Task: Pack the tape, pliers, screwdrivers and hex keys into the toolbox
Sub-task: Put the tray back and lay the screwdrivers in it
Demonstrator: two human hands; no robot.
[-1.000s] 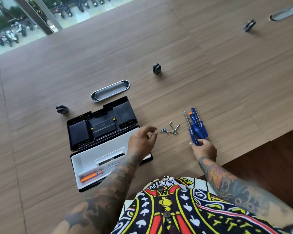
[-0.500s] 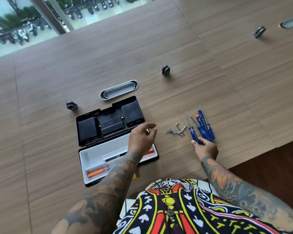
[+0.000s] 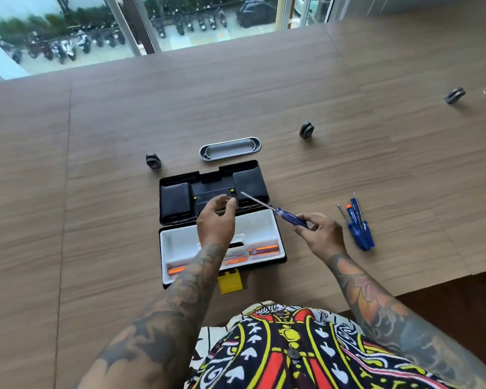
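The black toolbox (image 3: 171,192) lies open on the wooden table, lid flat at the back. Its white tray (image 3: 180,242) holds orange-handled screwdrivers (image 3: 264,250). My left hand (image 3: 216,220) hovers over the box's hinge line, thumb and forefinger loosely curled, with nothing visible in it. My right hand (image 3: 320,234) grips a blue-handled screwdriver (image 3: 289,217) by its handle; the shaft points left and away over the lid's right corner. Three more blue screwdrivers (image 3: 359,231) lie bunched on the table just right of that hand. No hex keys, tape or pliers are visible.
A metal oval cable port (image 3: 230,148) sits behind the lid. Small black fittings stand at the left (image 3: 153,161), at the back right (image 3: 306,130) and far right (image 3: 455,95). A yellow latch (image 3: 230,282) hangs at the box's front. The table's front edge (image 3: 432,287) runs right of me.
My right hand picked one blue screwdriver out of the bunch and carried it left toward the toolbox. My left hand moved from beside the hex keys to over the box.
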